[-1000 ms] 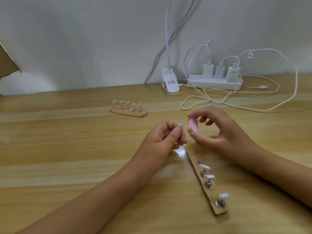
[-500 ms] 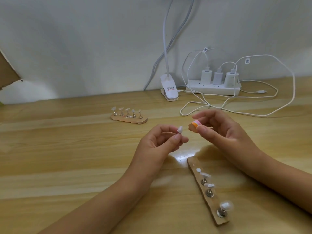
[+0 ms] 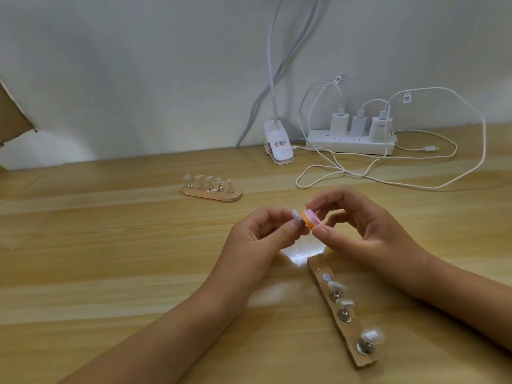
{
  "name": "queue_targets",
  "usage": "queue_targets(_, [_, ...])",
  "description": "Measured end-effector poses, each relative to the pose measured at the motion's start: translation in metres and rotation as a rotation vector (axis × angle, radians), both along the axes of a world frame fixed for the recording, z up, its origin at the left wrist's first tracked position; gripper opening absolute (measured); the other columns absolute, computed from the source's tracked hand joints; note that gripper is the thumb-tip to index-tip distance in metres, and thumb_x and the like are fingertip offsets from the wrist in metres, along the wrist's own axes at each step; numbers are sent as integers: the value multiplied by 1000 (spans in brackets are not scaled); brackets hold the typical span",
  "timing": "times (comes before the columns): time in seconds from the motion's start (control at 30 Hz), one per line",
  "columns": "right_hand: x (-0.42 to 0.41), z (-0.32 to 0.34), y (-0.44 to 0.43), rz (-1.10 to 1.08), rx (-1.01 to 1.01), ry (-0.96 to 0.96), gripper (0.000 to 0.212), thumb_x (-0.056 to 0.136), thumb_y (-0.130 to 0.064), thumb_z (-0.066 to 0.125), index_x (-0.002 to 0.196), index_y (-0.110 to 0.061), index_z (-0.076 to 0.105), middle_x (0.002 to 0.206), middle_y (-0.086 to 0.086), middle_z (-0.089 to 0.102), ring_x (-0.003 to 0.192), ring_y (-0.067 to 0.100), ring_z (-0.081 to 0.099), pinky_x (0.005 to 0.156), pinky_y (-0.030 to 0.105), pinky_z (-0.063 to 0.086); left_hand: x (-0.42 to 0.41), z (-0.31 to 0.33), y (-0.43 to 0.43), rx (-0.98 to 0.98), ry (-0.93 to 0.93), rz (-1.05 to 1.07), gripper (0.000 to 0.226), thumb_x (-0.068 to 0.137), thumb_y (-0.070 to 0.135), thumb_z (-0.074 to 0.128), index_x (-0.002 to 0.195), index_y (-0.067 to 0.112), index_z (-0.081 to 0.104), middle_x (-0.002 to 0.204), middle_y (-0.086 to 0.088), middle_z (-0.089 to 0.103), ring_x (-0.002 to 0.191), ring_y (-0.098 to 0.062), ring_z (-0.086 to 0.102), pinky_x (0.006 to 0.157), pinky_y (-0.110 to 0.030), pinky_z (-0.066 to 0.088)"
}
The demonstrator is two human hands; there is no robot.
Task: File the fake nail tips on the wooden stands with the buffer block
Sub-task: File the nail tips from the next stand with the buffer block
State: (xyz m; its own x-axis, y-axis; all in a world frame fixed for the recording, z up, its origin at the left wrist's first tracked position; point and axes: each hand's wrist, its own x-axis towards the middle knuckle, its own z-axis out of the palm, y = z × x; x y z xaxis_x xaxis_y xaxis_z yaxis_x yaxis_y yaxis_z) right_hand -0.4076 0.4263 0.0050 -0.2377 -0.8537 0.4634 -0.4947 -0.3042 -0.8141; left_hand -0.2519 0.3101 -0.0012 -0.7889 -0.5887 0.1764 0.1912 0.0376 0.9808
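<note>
My left hand [image 3: 263, 234] pinches a small peg carrying a clear fake nail tip [image 3: 297, 214] above the table. My right hand [image 3: 360, 228] holds the orange-and-pink buffer block [image 3: 394, 221] between thumb and fingers, and the block's orange face touches the nail tip. Below my hands lies a wooden stand [image 3: 342, 314] with three nail tips on metal pegs and one bare spot near its far end. A second wooden stand [image 3: 212, 193] with several nail tips sits farther back on the left.
The wooden table [image 3: 110, 245] runs to a white wall. At the back right stand a white power strip [image 3: 350, 145] with three chargers, looping white cables [image 3: 388, 178] and a white clip-on lamp base [image 3: 278, 146]. A cardboard corner [image 3: 11, 117] shows at left.
My right hand has brought the buffer block leftward against the nail tip held in my left hand; a gap lay between them half a second ago. The camera view has shifted slightly.
</note>
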Motion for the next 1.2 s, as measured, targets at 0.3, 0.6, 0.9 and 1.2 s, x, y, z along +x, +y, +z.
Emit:
queue_targets(0.3, [5,3,2,-15,-30,-3,29,83,-36,68,108,-23,62,105,-6,67,99,12,64,86,23,50,0,1,3,-37,-9,21,8,77,23,75,81,27,69,85,0,75,84,-6,69,75,-15,50])
queue_targets(0.6, [0,0,1,-11,-34,-48,24,94,-42,54,102,-22,65,95,0,71,89,11,66,81,17,49,-2,1,6,-92,-60,40,11,83,8,74,82,11,63,83,-6,75,82,-11,70,78,-20,52])
queue_targets(0.9, [-2,-2,-2,-8,-115,-28,26,95,-38,59,101,-13,66,91,2,69,85,15,67,70,24,55,-2,1,6,-143,-96,72,12,83,11,75,78,17,65,83,-6,75,84,-20,69,76,-20,51])
queue_targets(1.2, [0,-3,-1,3,-126,-44,19,95,-28,62,100,-10,65,82,1,67,73,9,64,67,21,55,-2,1,6,-151,-114,72,9,83,11,75,80,15,67,82,-4,76,85,-19,70,76,-18,51])
